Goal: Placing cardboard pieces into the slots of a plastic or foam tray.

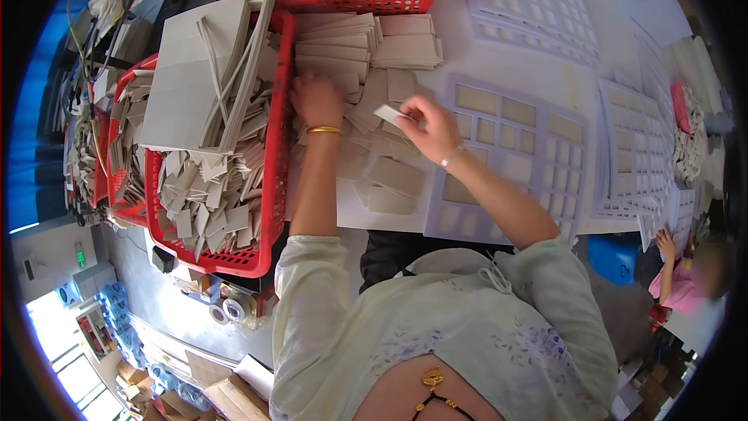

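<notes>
Fingers of the right hand (430, 129) pinch a small, pale-grey, rectangular cardboard piece (386, 113) above loose matching pieces (396, 179), left of a lavender-white gridded panel (542, 138). The left hand (318, 100) is at stacked grey cards (331, 40) beside a red perforated plastic basket (282, 113), fingers too blurred to tell.

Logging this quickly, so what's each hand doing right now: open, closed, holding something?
Left hand: by the stacked cardboard pieces; fingers blurred, so its grip cannot be told.
Right hand: closed on a small cardboard rectangle.
</notes>
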{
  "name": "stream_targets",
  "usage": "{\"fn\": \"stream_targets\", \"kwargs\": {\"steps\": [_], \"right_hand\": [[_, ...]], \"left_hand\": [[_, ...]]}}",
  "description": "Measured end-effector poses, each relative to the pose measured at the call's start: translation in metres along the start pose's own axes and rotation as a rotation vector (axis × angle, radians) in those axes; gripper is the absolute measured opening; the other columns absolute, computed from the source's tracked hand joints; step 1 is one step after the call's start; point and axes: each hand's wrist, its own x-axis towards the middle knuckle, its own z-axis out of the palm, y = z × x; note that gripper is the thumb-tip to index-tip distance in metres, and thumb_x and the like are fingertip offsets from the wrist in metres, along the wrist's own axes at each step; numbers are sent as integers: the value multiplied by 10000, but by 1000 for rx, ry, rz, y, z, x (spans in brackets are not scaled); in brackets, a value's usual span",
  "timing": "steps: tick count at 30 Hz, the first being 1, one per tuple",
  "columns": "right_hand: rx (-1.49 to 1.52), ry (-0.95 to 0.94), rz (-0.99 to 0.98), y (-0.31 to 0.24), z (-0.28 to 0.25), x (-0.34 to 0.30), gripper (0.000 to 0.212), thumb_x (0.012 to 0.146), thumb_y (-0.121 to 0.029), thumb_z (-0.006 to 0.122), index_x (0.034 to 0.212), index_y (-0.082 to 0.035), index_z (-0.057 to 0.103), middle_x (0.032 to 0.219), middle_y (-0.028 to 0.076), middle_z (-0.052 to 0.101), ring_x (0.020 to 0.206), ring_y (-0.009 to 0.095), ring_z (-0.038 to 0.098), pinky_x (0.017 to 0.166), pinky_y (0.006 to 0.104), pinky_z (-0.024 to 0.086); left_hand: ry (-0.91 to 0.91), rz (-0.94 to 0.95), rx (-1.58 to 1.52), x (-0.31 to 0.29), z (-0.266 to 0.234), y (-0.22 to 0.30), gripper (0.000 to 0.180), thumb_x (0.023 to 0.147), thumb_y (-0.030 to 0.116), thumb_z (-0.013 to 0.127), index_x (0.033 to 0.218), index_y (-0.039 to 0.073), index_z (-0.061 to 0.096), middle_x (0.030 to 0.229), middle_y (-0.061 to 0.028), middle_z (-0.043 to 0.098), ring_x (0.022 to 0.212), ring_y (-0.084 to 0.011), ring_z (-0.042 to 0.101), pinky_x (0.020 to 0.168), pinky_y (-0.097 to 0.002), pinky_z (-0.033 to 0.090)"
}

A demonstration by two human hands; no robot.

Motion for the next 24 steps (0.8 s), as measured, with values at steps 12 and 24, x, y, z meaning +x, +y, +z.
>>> {"fn": "stream_targets", "kwargs": {"steps": [12, 24], "right_hand": [[238, 213, 550, 24, -114, -179, 147, 918, -75, 537, 1063, -60, 551, 827, 44, 605, 634, 80, 621, 438, 202, 441], [44, -174, 394, 25, -104, -209, 142, 820, -72, 619, 958, -49, 590, 806, 104, 624, 708, 223, 621, 644, 321, 491]], "left_hand": [[142, 11, -905, -34, -37, 17, 185, 809, 123, 700, 883, 26, 560, 707, -97, 618, 608, -199, 637, 550, -310, 484], [-555, 648, -1045, -201, -35, 82, 133, 829, 47, 607, 962, 55, 599, 823, -108, 636, 719, -278, 635, 617, -351, 497]]}}
